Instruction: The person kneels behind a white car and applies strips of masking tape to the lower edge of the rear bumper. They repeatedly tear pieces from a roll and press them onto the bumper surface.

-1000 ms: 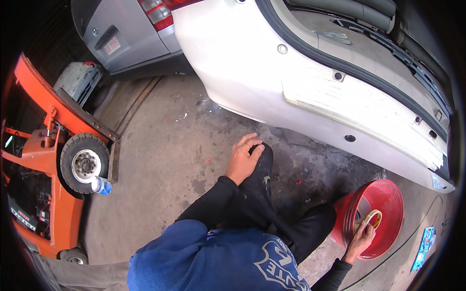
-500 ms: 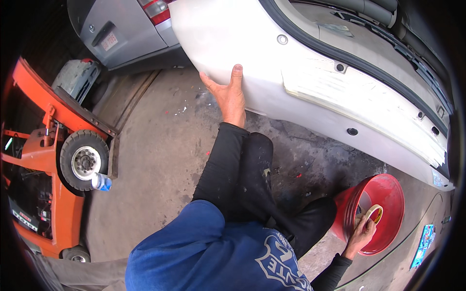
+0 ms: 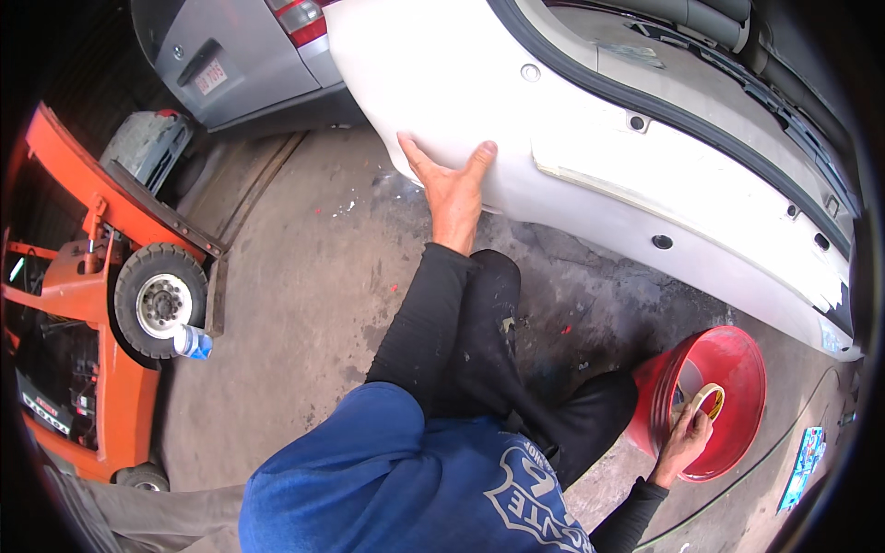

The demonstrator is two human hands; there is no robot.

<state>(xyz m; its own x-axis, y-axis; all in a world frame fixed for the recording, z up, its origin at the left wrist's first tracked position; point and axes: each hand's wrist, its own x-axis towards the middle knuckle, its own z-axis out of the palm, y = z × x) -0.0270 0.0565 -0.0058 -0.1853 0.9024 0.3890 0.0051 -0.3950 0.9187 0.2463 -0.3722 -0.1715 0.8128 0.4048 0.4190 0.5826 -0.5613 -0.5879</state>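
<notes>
My left hand (image 3: 452,194) lies against the lower edge of a white car body panel (image 3: 618,194), thumb and fingers spread apart on its surface. At the lower right, my right hand (image 3: 685,444) grips a roll of masking tape (image 3: 710,402) over the mouth of a red bucket (image 3: 737,442). The bucket is tipped toward me, and something partly hidden by the hand lies inside it. Black rubber trim (image 3: 590,78) runs along the panel's upper opening, and several round holes dot the panel.
An orange forklift (image 3: 124,359) stands at the left, with a blue-and-white can (image 3: 193,342) beside its wheel. A silver vehicle (image 3: 240,64) is parked at the upper left. On the floor at the right lie a thin hose (image 3: 737,493) and a blue printed packet (image 3: 800,468).
My left hand has slid a little to the right and down along the panel. The right hand with the tape has barely moved.
</notes>
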